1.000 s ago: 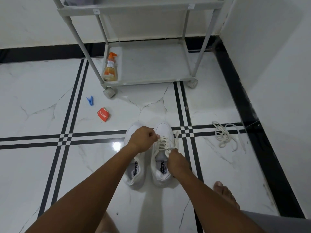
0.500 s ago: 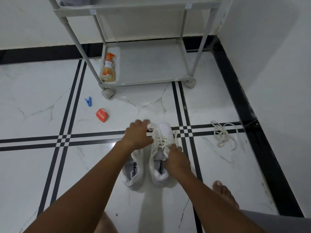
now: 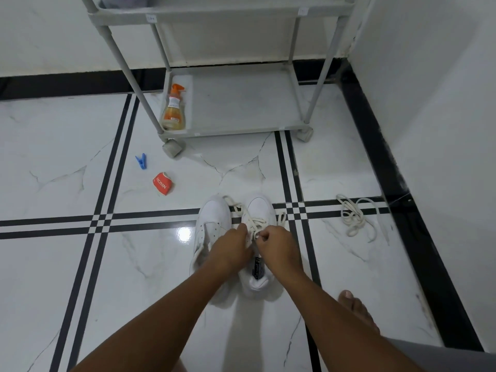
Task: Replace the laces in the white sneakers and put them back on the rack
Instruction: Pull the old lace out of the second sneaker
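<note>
Both hands have come together over the right sneaker point(image 3: 259, 210) — the left hand point(image 3: 230, 251), off the toe, and right hand point(image 3: 279, 247) each pinch its cream lace point(image 3: 257, 222). Lacing looks nearly done; the left sneaker point(image 3: 212, 224) beside it shows no lace, and the rack point(image 3: 241, 103) waits beyond.

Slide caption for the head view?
Both hands pinch the lace on the right sneaker; rack waits behind.
</note>
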### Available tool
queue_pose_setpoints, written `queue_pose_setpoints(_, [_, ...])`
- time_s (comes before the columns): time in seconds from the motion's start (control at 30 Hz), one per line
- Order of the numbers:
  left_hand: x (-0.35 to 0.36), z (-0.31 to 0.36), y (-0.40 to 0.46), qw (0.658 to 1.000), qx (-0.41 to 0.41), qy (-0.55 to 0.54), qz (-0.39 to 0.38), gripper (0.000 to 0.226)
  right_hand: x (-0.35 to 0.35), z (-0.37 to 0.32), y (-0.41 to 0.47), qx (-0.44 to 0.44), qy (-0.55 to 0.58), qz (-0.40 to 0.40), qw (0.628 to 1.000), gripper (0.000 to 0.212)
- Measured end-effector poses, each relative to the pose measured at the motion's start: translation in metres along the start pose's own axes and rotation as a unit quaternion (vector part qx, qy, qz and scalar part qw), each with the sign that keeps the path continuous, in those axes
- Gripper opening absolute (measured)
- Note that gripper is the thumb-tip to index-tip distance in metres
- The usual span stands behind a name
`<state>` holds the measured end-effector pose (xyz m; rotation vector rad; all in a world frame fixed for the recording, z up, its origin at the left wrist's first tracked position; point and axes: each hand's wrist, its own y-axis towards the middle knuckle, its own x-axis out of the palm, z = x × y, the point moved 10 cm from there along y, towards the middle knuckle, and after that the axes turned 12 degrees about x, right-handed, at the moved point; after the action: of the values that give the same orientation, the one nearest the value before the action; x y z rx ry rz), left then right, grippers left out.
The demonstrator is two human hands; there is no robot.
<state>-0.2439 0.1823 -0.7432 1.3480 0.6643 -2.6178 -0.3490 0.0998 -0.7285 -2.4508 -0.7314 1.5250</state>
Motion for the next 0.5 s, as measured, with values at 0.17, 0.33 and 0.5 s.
queue_pose_setpoints(0.17, [0.012, 0.006, -0.009, 0.999, 0.006, 0.038, 0.019, 0.02, 0.006, -0.008, 0.009, 0.061, -0.072, -0.049, 0.994, 0.017])
queue_pose_setpoints(0.33, [0.014, 0.006, -0.014, 0.997, -0.008, 0.078, 0.007, 0.033, 0.022, -0.015, 0.014, 0.091, -0.038, -0.201, 0.975, 0.009])
queue_pose_setpoints(0.5, [0.023, -0.002, -0.018, 0.998, -0.028, 0.061, 0.003, 0.035, 0.011, -0.01, 0.01, 0.055, -0.051, -0.229, 0.971, 0.009])
